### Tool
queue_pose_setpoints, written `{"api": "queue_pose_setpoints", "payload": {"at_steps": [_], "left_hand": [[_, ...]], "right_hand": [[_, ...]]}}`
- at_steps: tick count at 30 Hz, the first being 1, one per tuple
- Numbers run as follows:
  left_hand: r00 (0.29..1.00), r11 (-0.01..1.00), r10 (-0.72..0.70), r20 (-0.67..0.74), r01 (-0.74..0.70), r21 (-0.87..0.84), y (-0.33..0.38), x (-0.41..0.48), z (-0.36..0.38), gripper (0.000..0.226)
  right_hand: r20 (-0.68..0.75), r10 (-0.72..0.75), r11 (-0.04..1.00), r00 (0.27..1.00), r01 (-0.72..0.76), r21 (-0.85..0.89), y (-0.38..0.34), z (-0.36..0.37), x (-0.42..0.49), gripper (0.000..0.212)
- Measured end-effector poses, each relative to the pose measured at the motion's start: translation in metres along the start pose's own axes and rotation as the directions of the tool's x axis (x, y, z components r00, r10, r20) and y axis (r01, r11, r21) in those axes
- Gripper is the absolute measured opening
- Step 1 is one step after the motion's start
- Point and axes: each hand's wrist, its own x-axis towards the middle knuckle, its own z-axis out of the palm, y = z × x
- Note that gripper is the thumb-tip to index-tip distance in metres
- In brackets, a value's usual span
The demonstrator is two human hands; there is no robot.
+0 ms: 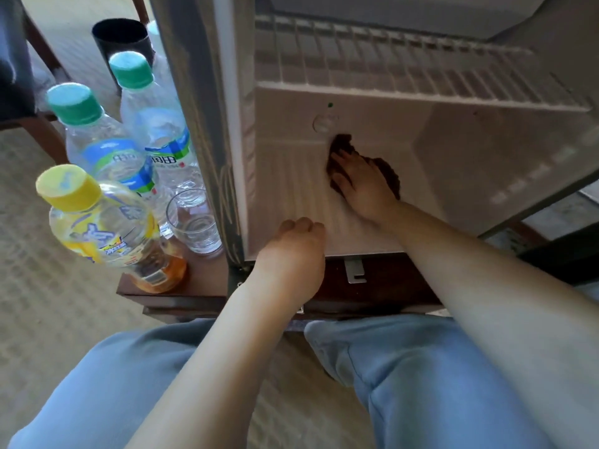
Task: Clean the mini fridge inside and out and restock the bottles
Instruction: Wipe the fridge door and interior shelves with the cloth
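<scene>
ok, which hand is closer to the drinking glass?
Left. The left hand rests at the front edge of the mini fridge floor, just right of the drinking glass; the right hand presses a brown cloth deeper inside.

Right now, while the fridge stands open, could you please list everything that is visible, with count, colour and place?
mini fridge: one, white inside, open, on the cabinet
wire shelf: one, white, upper part of the fridge
cloth: one, dark brown, low inside the fridge
green-capped bottles: two, clear, blue-green labels, left of the fridge
yellow-capped bottle: one, clear, yellow label, front left
glass: one, clear, between the bottles and the fridge
black cylinder: one, behind the bottles
cabinet: one, dark brown wood, under the fridge and bottles
carpet: beige, floor
legs: two, light blue trousers, bottom
left hand: fingers curled, resting at the front of the fridge floor
right hand: presses flat on the cloth
</scene>
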Motion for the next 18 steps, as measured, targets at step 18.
{"api": "queue_pose_setpoints", "payload": {"at_steps": [18], "left_hand": [[0.995,1.000,-0.031,0.090,0.030,0.007,0.003,-0.015,-0.012,0.037]], "right_hand": [[0.030,-0.004,0.989,1.000,-0.001,0.148,-0.023,0.002,-0.132,0.046]]}}
